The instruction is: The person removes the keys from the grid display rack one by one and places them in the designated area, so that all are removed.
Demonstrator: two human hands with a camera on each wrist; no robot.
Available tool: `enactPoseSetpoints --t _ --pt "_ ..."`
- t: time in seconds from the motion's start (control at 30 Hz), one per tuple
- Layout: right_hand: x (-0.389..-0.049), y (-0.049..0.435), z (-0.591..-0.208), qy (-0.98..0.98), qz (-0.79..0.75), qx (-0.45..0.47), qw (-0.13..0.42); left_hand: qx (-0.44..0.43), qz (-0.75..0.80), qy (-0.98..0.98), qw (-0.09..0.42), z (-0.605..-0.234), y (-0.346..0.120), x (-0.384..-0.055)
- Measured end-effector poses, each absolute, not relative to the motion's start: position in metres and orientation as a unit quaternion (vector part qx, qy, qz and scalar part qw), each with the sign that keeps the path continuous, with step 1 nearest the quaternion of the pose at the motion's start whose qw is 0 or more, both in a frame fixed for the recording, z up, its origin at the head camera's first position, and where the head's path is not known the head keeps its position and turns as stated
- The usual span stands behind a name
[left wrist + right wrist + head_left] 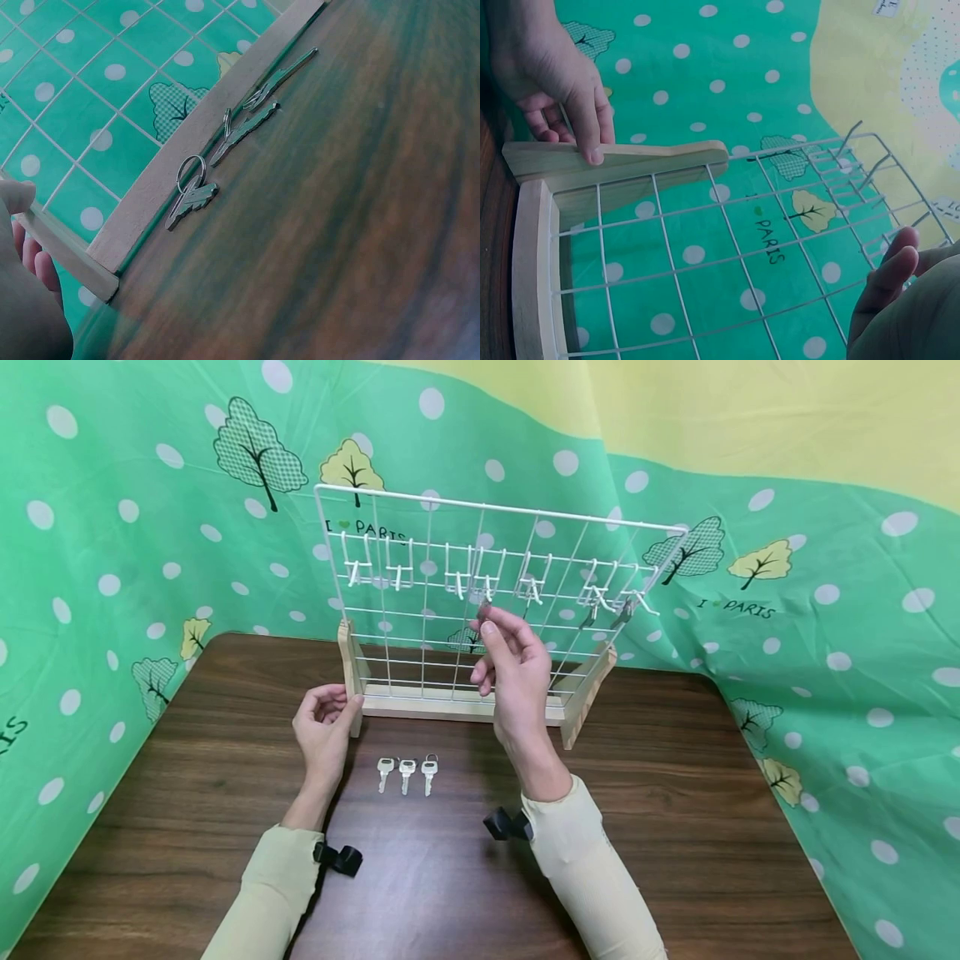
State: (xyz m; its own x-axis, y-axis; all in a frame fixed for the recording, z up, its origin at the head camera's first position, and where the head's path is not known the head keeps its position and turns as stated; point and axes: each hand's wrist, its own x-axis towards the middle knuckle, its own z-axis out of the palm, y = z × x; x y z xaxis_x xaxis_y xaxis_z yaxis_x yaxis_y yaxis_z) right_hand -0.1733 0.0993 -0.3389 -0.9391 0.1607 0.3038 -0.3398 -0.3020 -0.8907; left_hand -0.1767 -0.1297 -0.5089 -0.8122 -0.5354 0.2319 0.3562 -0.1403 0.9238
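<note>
A white wire grid rack point(420, 614) stands upright on wooden feet, with white hooks point(457, 583) along its upper part. My left hand point(324, 718) grips the rack's left wooden foot point(351, 668), its thumb on the front edge in the head view. The right hand point(519, 681) is raised before the middle hooks. Between its thumb and index finger it pinches a small key point(483, 609), mostly covered by the fingertips, just below a hook. Keys point(591, 615) hang from hooks at the right. Three silver keys point(407, 775) with rings lie in a row on the table, before the rack.
The dark wood-grain table point(420, 877) extends around the rack. Behind it hangs a green cloth point(187, 510) with white dots and trees. A wooden bar point(442, 706) joins the feet, and the right foot point(588, 697) stands beyond my right hand.
</note>
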Motion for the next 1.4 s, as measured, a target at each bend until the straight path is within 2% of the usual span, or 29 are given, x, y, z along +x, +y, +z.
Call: enactPoseSetpoints --t 0.87,1.4 --pt "-0.176 0.102 -0.329 -0.572 0.797 0.076 0.176 0.077 -0.75 -0.587 0.296 -0.51 -0.13 -0.178" --pt "-0.176 0.104 -0.321 -0.594 0.773 0.107 0.197 0.079 -0.751 -0.584 0.297 -0.51 -0.129 -0.178"
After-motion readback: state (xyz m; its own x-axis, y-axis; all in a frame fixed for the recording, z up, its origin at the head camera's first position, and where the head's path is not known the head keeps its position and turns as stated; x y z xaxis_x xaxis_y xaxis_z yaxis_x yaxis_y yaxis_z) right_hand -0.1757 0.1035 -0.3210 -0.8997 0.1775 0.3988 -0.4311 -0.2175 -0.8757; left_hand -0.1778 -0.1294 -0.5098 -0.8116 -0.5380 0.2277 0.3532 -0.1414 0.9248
